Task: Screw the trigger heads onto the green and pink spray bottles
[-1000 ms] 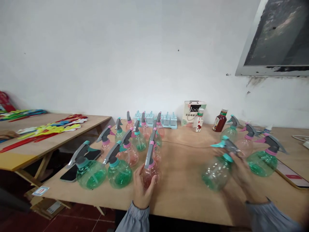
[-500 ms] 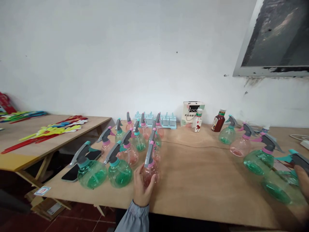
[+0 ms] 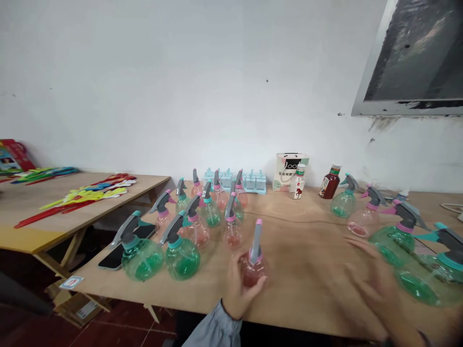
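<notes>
Pink spray bottle (image 3: 256, 265) in the left hand (image 3: 239, 290), right hand (image 3: 376, 286) blurred, fingers spread.

A scuffed white wall (image 3: 162, 86) rises behind the plywood counter (image 3: 292, 260), with a grey-framed dark panel (image 3: 415, 58) at upper right. A second wooden table (image 3: 21, 200) stands at left, above dark-red floor tiles (image 3: 119, 325).

The wooden table (image 3: 289, 231) bore a cluster of green and pink spray bottles (image 3: 198, 233) at left and 4 more spray bottles (image 3: 390, 236) at right. Toward the back stood pale blue trays (image 3: 250, 184), a paper bag (image 3: 282, 176) and 2 drink bottles (image 3: 330, 184). A dark phone (image 3: 111, 259) lay at left, and probably a cable (image 3: 449, 206) far right.
</notes>
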The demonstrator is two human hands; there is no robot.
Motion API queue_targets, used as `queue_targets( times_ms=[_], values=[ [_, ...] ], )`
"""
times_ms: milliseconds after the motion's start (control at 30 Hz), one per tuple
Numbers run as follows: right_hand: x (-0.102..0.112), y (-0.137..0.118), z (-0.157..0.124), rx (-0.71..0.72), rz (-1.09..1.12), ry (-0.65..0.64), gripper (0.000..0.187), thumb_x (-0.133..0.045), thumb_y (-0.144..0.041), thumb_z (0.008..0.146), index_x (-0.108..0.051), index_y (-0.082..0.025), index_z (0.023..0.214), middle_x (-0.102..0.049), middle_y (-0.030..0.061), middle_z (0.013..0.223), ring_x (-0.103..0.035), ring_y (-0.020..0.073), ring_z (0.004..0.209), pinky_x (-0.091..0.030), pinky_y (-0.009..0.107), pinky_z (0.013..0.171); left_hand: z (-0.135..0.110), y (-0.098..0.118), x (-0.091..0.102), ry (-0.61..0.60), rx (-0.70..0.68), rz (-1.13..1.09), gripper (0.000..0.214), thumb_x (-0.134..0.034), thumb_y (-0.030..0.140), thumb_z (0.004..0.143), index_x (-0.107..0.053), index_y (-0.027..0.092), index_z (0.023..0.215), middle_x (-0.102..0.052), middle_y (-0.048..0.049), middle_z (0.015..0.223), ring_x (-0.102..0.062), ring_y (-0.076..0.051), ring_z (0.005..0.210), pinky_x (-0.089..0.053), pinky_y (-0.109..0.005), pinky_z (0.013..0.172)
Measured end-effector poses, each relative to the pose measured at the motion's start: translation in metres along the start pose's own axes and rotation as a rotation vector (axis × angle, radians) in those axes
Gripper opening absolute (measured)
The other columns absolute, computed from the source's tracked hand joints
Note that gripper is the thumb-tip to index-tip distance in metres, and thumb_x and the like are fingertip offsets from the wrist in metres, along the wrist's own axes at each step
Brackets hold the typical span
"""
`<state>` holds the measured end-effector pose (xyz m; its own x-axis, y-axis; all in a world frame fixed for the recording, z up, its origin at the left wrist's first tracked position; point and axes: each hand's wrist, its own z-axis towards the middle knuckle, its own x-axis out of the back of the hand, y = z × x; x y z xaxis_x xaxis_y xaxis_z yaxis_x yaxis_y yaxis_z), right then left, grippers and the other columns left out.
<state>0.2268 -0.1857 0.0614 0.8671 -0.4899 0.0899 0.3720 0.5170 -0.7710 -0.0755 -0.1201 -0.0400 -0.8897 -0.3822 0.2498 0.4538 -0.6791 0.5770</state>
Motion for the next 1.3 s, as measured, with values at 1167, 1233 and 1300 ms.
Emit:
queue_targets(
  times_ms=[1167,1233,1300],
  values=[
    [-0.165,0.080,0.074,-0.639,0.840,-0.275,0.033,-0.088,-0.046,0.066,-0.074,-0.023,0.084,-0.074,-0.0018,0.074,-0.067,0.0119,0.062,-0.054,0.019,0.052,0.011,0.044,-0.022,-0.240,0.447,-0.425,0.082,-0.072,0.044,0.082,-0.031,0.018,0.148,-0.044,-0.0198,0.149,-0.045,-0.034,0.138,-0.033,-0.056,0.117],
    [-0.162,0.076,0.072,-0.671,0.898,-0.324,0.034,-0.084,-0.048,0.071,-0.073,-0.023,0.090,-0.076,0.0005,0.080,-0.070,0.0146,0.068,-0.057,0.023,0.057,0.013,0.047,-0.031,-0.381,0.536,-0.628,0.090,-0.078,0.046,0.076,-0.032,0.018,0.149,-0.049,-0.0192,0.146,-0.053,-0.033,0.131,-0.039,-0.052,0.114],
    [-0.157,0.070,0.068,-0.710,0.973,-0.467,0.035,-0.076,-0.050,0.079,-0.072,-0.022,0.099,-0.077,0.0055,0.094,-0.073,0.0203,0.086,-0.060,0.030,0.070,0.018,0.044,-0.036,-0.436,0.577,-0.829,0.088,-0.078,0.053,0.074,-0.040,0.019,0.146,-0.052,-0.0180,0.144,-0.056,-0.034,0.127,-0.042,-0.050,0.112]
  ],
)
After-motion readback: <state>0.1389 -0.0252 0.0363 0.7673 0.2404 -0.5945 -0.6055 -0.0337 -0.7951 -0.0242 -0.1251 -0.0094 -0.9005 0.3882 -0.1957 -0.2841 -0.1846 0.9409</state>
